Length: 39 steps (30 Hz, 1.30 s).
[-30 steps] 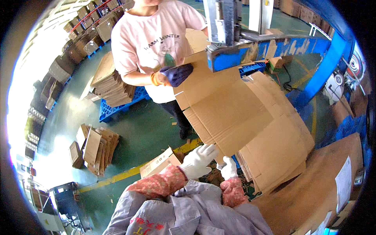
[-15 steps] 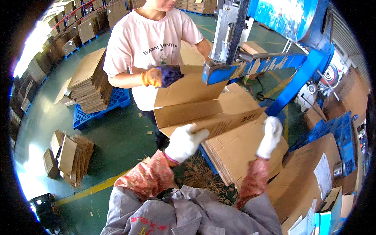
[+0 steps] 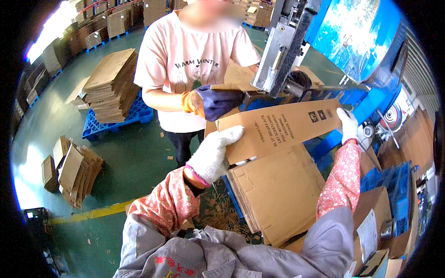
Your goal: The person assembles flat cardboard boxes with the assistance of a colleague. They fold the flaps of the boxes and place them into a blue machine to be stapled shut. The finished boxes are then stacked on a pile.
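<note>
Your white-gloved left hand (image 3: 214, 155) and right hand (image 3: 347, 124) each clamp one end of a flat cardboard sheet (image 3: 282, 126), held up at the head of the blue stitching machine (image 3: 296, 51). Across from you, a co-worker's purple-gloved hand (image 3: 218, 103) grips the sheet's far edge. The sheet looks positioned but not yet fully fed in; the stack of flattened cartons (image 3: 278, 194) below awaits. Half a second ago your hands were lower, near that stack, lifting the sheet.

Probably a carton factory floor: flat cardboard stacks (image 3: 110, 83), blue machine (image 3: 352, 41).
</note>
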Available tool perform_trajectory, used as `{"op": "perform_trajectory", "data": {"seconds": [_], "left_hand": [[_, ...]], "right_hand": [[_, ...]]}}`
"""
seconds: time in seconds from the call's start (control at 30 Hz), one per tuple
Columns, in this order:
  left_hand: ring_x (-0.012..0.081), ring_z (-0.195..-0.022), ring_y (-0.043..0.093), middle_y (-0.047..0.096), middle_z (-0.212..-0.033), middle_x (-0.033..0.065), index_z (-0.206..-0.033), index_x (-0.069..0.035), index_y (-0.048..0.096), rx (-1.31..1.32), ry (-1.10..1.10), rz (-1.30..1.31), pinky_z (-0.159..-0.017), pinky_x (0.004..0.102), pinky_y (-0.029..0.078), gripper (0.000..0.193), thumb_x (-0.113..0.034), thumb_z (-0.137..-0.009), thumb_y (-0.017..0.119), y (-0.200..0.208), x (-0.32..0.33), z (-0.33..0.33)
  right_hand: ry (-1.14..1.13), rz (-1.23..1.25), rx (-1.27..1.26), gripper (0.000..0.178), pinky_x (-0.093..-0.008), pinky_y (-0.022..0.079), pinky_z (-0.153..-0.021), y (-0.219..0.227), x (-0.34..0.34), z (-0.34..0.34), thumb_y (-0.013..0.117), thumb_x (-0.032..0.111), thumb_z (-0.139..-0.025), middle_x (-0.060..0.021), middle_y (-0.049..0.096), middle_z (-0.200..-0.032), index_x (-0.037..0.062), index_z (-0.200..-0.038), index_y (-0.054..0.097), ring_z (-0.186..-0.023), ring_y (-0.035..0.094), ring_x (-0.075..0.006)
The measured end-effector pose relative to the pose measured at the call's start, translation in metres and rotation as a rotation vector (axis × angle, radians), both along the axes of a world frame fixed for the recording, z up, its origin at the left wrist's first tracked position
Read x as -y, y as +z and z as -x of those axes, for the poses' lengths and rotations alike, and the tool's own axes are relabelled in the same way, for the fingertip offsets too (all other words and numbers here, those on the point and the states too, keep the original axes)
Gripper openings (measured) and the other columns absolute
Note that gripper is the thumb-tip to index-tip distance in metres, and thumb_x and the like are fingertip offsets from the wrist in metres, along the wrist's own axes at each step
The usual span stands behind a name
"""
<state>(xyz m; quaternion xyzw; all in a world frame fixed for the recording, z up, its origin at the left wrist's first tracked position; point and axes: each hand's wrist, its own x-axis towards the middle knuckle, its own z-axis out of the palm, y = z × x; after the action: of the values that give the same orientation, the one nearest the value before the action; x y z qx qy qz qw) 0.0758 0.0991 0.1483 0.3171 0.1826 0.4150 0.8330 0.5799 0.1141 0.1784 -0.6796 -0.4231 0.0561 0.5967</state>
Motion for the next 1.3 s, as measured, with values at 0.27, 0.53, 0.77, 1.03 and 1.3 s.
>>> {"op": "perform_trajectory", "data": {"seconds": [0.27, 0.53, 0.77, 1.03, 1.3], "left_hand": [[0.018, -0.123, 0.055, 0.059, -0.137, 0.0098, -0.141, 0.002, 0.05, -0.31, 0.342, -0.424, -0.107, 0.0346, 0.043, 0.053, -0.019, -0.097, 0.069, -0.041, 0.037, 0.036], [0.0199, -0.122, 0.059, 0.063, -0.133, 0.0117, -0.137, -0.001, 0.057, -0.624, 0.49, -0.35, -0.104, 0.0337, 0.047, 0.044, -0.008, -0.095, 0.067, -0.067, 0.064, 0.065], [0.0173, -0.111, 0.061, 0.067, -0.123, 0.0082, -0.131, 0.0, 0.062, -0.643, 0.329, -0.392, -0.099, 0.0325, 0.048, 0.036, -0.015, -0.098, 0.061, -0.083, 0.049, 0.073], [0.0194, -0.109, 0.062, 0.068, -0.121, 0.0098, -0.13, 0.001, 0.062, -0.588, 0.25, -0.326, -0.098, 0.0349, 0.049, 0.038, -0.022, -0.1, 0.06, -0.101, 0.047, 0.093], [0.0208, -0.109, 0.064, 0.067, -0.122, 0.0098, -0.13, 0.001, 0.062, -0.566, 0.036, -0.293, -0.097, 0.036, 0.051, 0.039, -0.024, -0.101, 0.06, -0.128, 0.051, 0.079]], "right_hand": [[-0.029, -0.028, 0.168, 0.052, -0.0353, 0.05, -0.089, 0.035, -0.071, -0.008, 0.08, 0.035, -0.082, -0.0132, 0.074, -0.11, -0.0059, -0.114, 0.071, -0.098, 0.067, -0.0227], [-0.197, 0.38, 0.315, 0.056, -0.04, 0.05, -0.093, 0.046, -0.111, -0.023, 0.079, 0.042, -0.079, -0.0193, 0.074, -0.111, -0.0036, -0.11, 0.074, -0.105, 0.069, -0.0315], [-0.365, 0.305, 0.299, 0.062, -0.0418, 0.047, -0.101, 0.026, -0.116, -0.039, 0.071, 0.05, -0.083, -0.0227, 0.069, -0.123, -0.0024, -0.116, 0.071, -0.119, 0.063, -0.0372], [-0.476, 0.071, -0.09, 0.06, -0.0477, 0.049, -0.09, -0.033, -0.053, -0.002, 0.063, 0.057, -0.089, -0.0209, 0.067, -0.115, 0.0029, -0.116, 0.069, -0.107, 0.062, -0.0392], [-0.154, 0.137, -0.772, 0.045, -0.0486, 0.049, -0.071, -0.173, 0.041, -0.017, 0.071, 0.05, -0.088, -0.0079, 0.064, -0.092, 0.0091, -0.106, 0.066, -0.079, 0.058, -0.0263]]}}
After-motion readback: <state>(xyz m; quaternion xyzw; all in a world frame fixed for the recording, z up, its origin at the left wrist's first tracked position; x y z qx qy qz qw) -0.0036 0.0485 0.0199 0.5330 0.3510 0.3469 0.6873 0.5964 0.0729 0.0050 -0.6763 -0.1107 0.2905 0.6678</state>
